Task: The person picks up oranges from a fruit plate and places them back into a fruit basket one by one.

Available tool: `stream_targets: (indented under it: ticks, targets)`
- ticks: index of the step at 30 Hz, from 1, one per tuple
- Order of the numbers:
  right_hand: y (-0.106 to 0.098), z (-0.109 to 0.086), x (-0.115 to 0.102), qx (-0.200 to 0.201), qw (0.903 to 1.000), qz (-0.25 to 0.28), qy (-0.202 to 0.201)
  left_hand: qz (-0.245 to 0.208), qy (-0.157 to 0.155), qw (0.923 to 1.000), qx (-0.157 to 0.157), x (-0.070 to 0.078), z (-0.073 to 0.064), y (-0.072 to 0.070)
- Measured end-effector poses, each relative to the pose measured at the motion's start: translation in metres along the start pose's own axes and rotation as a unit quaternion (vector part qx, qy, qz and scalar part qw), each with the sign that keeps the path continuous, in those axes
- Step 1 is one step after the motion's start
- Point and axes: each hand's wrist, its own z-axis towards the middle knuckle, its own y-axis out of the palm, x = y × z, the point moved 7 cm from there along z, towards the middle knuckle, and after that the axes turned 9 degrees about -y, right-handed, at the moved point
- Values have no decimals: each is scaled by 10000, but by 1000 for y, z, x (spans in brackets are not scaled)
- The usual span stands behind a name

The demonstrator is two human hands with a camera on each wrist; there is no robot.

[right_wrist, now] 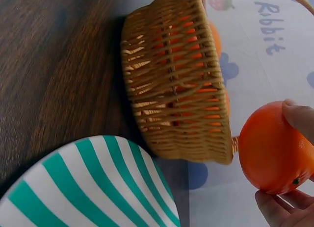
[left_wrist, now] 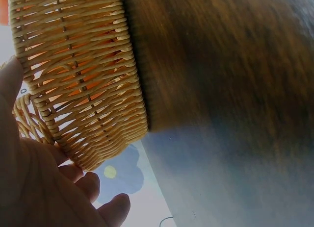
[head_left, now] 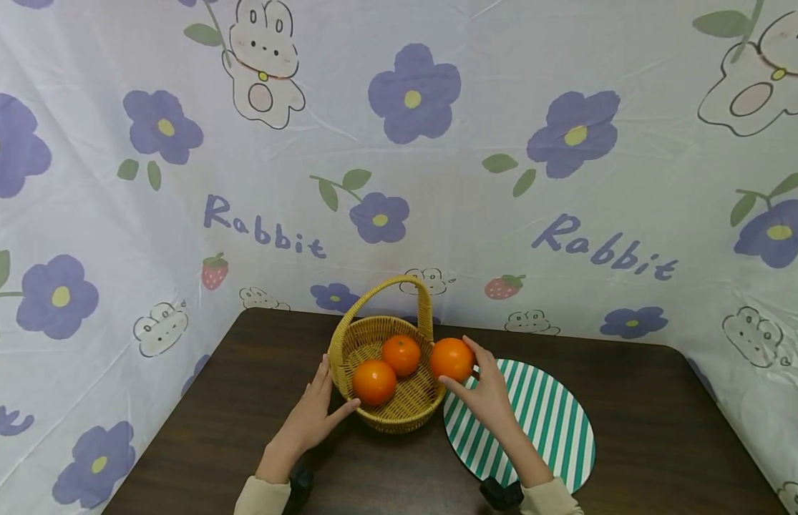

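A yellow wicker basket (head_left: 399, 423) with a tall arched handle stands on the table. Two oranges, a front orange (head_left: 374, 382) and a rear orange (head_left: 401, 355), lie inside it. My left hand (head_left: 310, 415) rests against the basket's left side, thumb near the front rim and fingers spread along the wall; the left wrist view shows the fingers touching the wicker (left_wrist: 83, 80). With thumb and fingers my right hand (head_left: 487, 397) grips a third orange (head_left: 451, 360) at the basket's right rim. In the right wrist view that held orange (right_wrist: 274, 148) is beside the basket, above rim height.
A round placemat (head_left: 534, 422) with green and white stripes lies on the dark wooden table (head_left: 656, 429), right of the basket and below my right forearm. Behind the table hangs a white cloth (head_left: 463, 193) printed with flowers and rabbits.
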Motion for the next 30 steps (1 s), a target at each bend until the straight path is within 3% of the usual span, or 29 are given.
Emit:
stream_targets:
  ticks: [19,30]
  targets:
    - [30,-2,-13,-402,9989,-22,-258,-11,52,10000,6,1,-1,1]
    - [42,-3,-18,-607,9949,-476,-649,-37,96,9999,99,4,-4,-2]
